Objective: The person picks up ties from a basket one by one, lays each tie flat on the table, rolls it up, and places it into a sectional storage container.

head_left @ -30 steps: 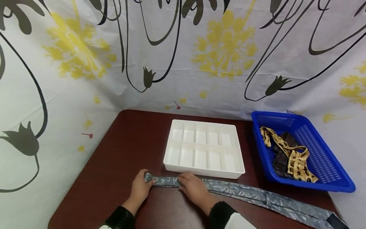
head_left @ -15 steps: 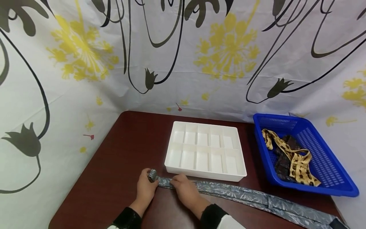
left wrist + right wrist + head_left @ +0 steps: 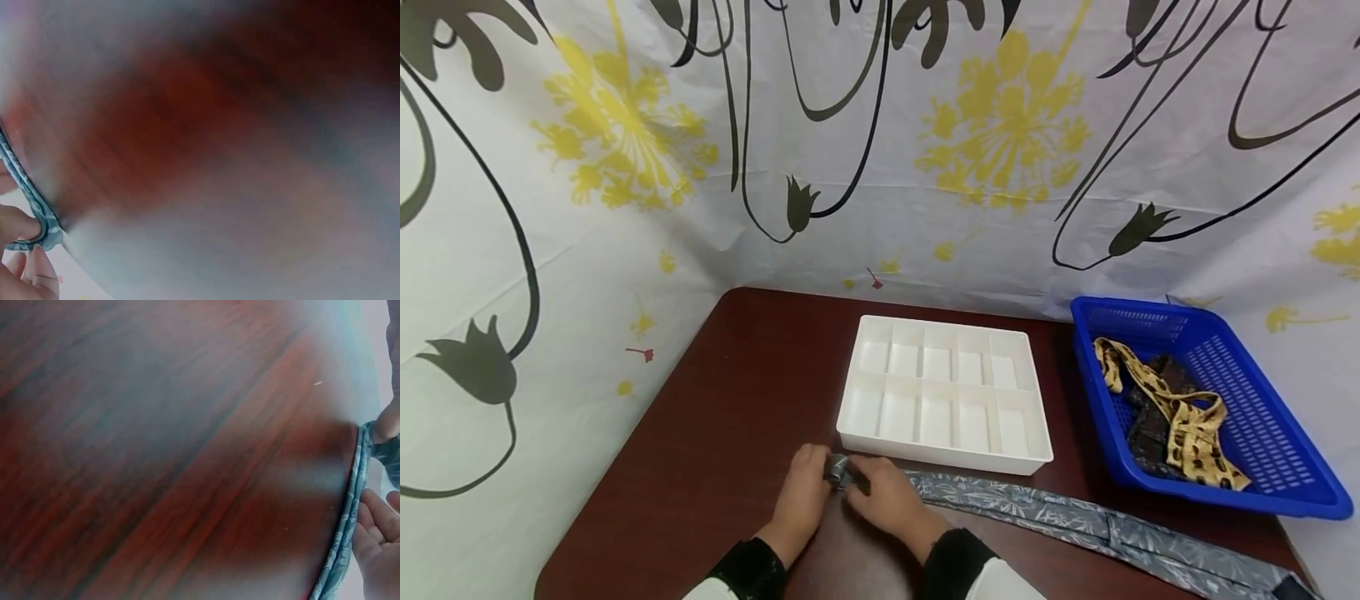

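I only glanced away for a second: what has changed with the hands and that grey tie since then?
The left hand and right hand have rolled the grey tie from its narrow end into a small roll, moving rightward along it and drawing together. Both still grip it. The white tray and blue basket stayed put.

No legible text, label, brand, number or sign found on any surface. The curtain [image 3: 925,167] carries only a flower print; the tie [image 3: 1075,521], the white tray [image 3: 1037,454] and the blue basket [image 3: 1300,500] bear no markings.
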A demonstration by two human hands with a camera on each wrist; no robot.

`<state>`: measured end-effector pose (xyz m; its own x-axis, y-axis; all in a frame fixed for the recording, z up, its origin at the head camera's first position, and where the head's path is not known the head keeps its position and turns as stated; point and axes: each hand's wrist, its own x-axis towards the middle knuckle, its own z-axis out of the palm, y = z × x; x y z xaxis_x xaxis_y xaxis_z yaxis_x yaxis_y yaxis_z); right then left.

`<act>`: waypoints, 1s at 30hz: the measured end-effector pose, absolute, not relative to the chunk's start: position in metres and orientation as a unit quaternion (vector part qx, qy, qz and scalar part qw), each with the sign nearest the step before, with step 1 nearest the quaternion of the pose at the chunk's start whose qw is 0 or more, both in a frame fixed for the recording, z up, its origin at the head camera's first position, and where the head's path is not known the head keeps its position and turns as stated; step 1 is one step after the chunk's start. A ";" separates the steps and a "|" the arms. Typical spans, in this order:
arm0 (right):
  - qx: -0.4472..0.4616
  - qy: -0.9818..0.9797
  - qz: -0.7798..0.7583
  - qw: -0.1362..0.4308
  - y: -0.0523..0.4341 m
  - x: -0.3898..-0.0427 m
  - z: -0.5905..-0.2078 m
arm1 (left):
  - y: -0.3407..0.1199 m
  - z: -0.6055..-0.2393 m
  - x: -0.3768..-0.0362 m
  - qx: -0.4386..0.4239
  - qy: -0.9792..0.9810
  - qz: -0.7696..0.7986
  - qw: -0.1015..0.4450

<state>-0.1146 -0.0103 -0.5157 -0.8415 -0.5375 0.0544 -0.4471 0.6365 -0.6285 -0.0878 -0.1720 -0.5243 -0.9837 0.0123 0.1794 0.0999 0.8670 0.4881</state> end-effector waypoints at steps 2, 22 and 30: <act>-0.252 0.896 -0.355 0.086 -0.011 -0.116 -0.515 | -0.169 -0.522 -0.090 -0.037 -0.969 -0.234 0.073; -0.189 0.885 -0.414 0.097 -0.017 -0.117 -0.506 | -0.166 -0.517 -0.091 -0.128 -0.983 -0.123 0.050; -0.181 0.896 -0.397 0.085 -0.016 -0.119 -0.507 | -0.189 -0.512 -0.098 -0.130 -0.954 -0.267 -0.046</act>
<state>-0.1190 -0.0156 -0.5071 -0.9202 -0.3914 -0.0090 -0.2559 0.6188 -0.7427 -0.0983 -0.1889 -0.5124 -0.9619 0.2728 -0.0185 0.2234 0.8232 0.5219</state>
